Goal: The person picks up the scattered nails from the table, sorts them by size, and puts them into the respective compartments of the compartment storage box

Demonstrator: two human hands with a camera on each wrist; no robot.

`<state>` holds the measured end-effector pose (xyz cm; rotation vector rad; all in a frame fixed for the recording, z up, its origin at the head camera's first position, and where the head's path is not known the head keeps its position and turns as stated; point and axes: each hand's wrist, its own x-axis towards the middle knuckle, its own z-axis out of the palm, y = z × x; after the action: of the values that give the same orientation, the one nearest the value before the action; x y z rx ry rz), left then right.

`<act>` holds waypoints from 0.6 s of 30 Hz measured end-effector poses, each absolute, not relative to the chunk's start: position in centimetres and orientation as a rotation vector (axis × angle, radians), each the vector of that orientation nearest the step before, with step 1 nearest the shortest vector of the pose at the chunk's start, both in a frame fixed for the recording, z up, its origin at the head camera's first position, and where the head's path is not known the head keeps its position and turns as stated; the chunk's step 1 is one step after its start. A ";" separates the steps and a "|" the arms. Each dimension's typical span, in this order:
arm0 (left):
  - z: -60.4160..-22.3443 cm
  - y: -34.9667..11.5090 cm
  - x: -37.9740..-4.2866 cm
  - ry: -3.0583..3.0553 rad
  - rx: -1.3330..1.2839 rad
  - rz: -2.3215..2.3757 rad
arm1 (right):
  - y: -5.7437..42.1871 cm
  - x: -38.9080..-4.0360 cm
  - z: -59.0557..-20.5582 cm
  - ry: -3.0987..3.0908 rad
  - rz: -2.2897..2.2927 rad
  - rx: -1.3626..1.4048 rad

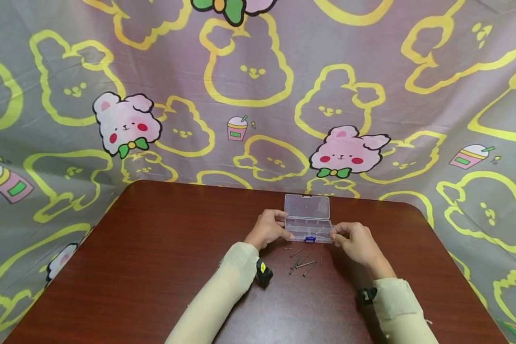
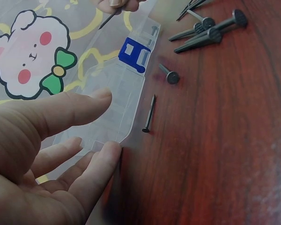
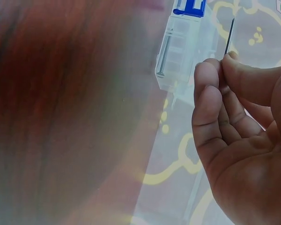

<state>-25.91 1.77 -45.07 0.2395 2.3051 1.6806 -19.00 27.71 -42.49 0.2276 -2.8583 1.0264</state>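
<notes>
A clear plastic compartment box [image 1: 308, 229] stands with its lid [image 1: 307, 207] raised at the back and a blue latch [image 2: 135, 55] at its front. My left hand [image 1: 268, 229] holds the box's left end, thumb toward the front and fingers around the side. At the right end, my right hand [image 1: 356, 242] pinches a thin dark nail [image 3: 230, 36] between thumb and fingertips, its point sticking out over the box. Another nail [image 3: 166, 55] lies inside the front right compartment. Several loose nails [image 1: 303, 263] are scattered on the table in front of the box.
The reddish-brown wooden table [image 1: 176, 248] spreads out on both sides of the box. Behind it hangs a grey curtain [image 1: 258, 119] printed with yellow bear outlines and pink rabbits, close to the table's back edge.
</notes>
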 end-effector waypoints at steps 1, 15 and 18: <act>-45.1 1.8 -25.9 2.304 0.239 1.682 | 27.7 -19.1 -42.5 -2.863 1.018 0.228; -45.0 1.8 -25.8 2.310 0.233 1.685 | 27.8 -20.5 -42.8 -2.860 0.911 0.275; -45.0 1.8 -25.8 2.313 0.233 1.687 | 27.6 -20.7 -43.1 -2.835 0.860 0.290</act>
<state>-25.81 1.80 -44.98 0.2331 2.3125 1.6866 -20.70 27.65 -43.07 0.2903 -2.8345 0.8596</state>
